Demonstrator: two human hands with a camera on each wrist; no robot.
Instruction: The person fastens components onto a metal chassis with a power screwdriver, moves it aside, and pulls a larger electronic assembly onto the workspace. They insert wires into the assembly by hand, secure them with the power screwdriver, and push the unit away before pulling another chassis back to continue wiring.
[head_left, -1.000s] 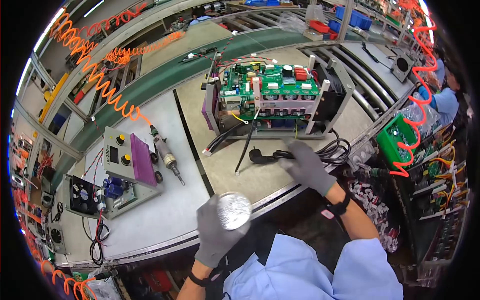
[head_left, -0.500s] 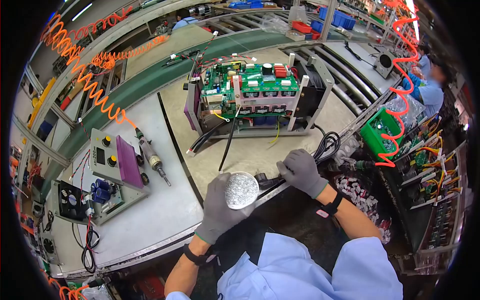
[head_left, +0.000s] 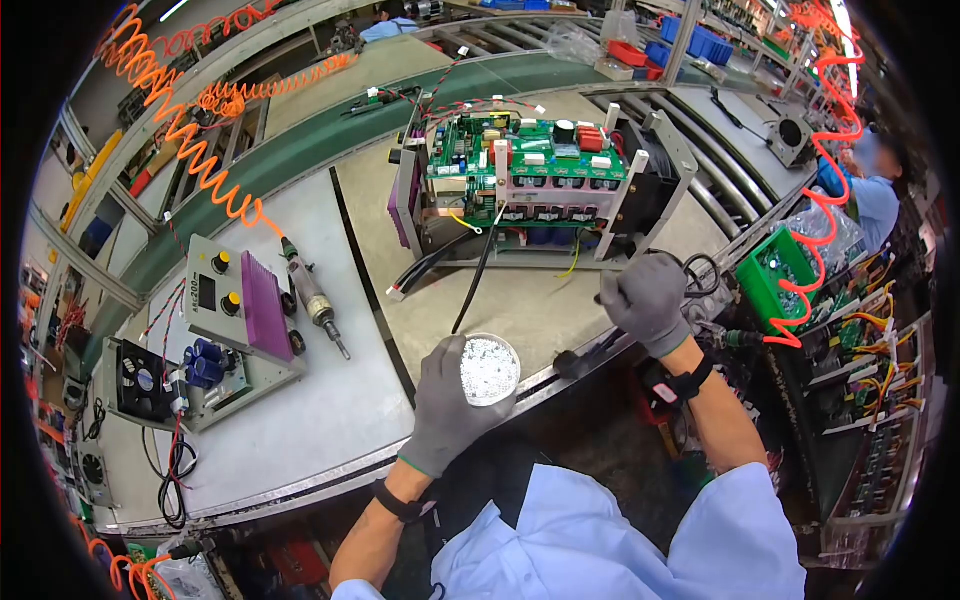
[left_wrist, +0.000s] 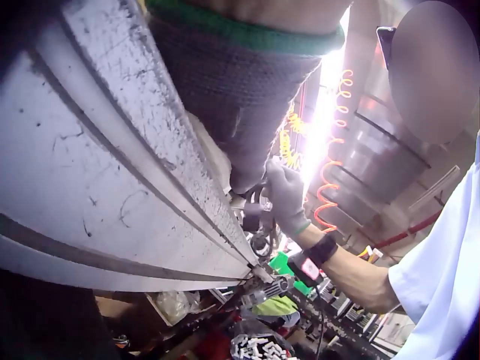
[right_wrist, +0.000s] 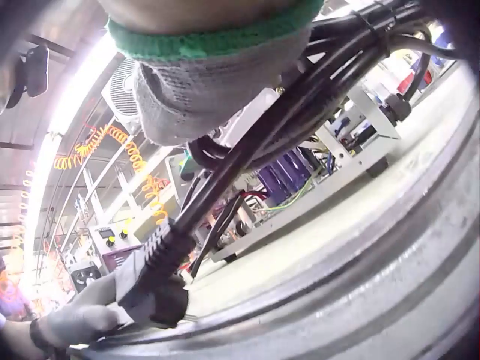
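Observation:
In the head view my gloved left hand (head_left: 448,405) grips a round, shallow white container (head_left: 490,370) full of small silvery pieces at the bench's front edge. My gloved right hand (head_left: 648,300) holds a bundled black power cord (right_wrist: 292,112), its fingers curled round it. The cord's black plug (head_left: 568,364) hangs toward the left hand, over the bench edge. Behind both hands stands an open machine chassis with a green circuit board (head_left: 570,145) on top. A black cable (head_left: 478,275) from it runs down toward the container.
On the left are a second open unit with a purple panel (head_left: 265,305) and a power screwdriver (head_left: 315,300) on an orange coiled hose. A green bin (head_left: 775,275) of small parts stands at right. Rollers (head_left: 700,165) lie behind the chassis; another person (head_left: 872,200) sits beyond.
My right hand has moved from over the cord to a raised grip on it, shifting cord and plug toward the front edge. The left hand brought the container up and right, then stayed nearly still.

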